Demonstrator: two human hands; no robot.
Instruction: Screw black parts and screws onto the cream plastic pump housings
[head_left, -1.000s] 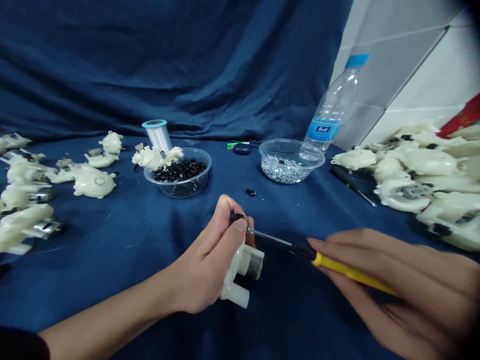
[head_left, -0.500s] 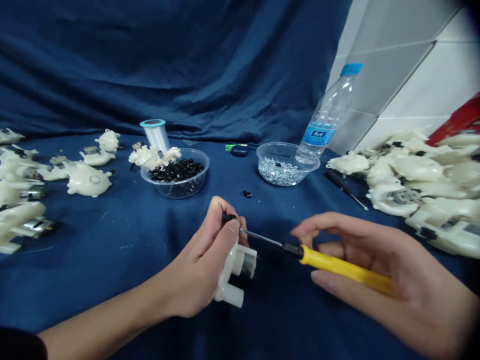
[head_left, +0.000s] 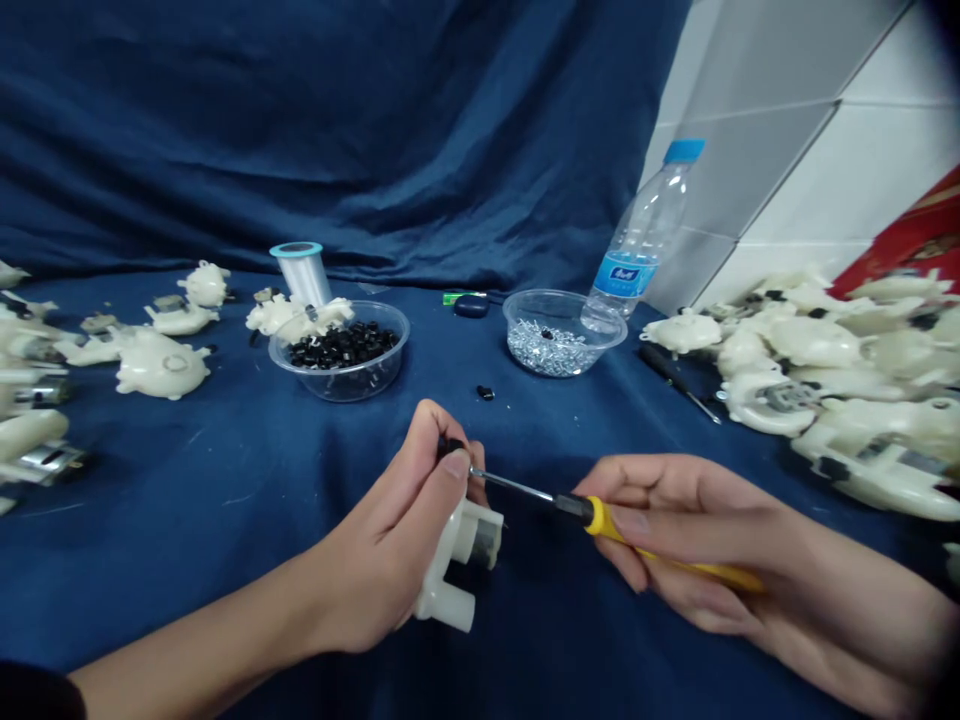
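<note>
My left hand point(head_left: 401, 535) is closed round a cream plastic housing point(head_left: 446, 600) with a small motor point(head_left: 486, 545) set in it. Between its thumb and forefinger a small black part point(head_left: 450, 446) shows, mostly covered by the fingers. My right hand point(head_left: 675, 535) grips a yellow-handled screwdriver point(head_left: 592, 512), thumb along the handle. The screwdriver's shaft points left and its tip meets the work by my left thumb; the exact contact point is hidden. A loose black piece point(head_left: 485, 393) lies on the cloth just beyond my hands.
A clear bowl of black parts point(head_left: 345, 348) stands back left, by a wire spool point(head_left: 301, 275). Back right are a bowl of screws point(head_left: 551, 350), a water bottle point(head_left: 637, 245) and a dark screwdriver point(head_left: 679, 382). Cream housings pile up at right point(head_left: 817, 340) and left point(head_left: 163, 362).
My right fingers, spread loosely round the screwdriver before, have closed on its handle, with the thumb now on top. The whole view has shifted slightly; the left hand keeps its hold.
</note>
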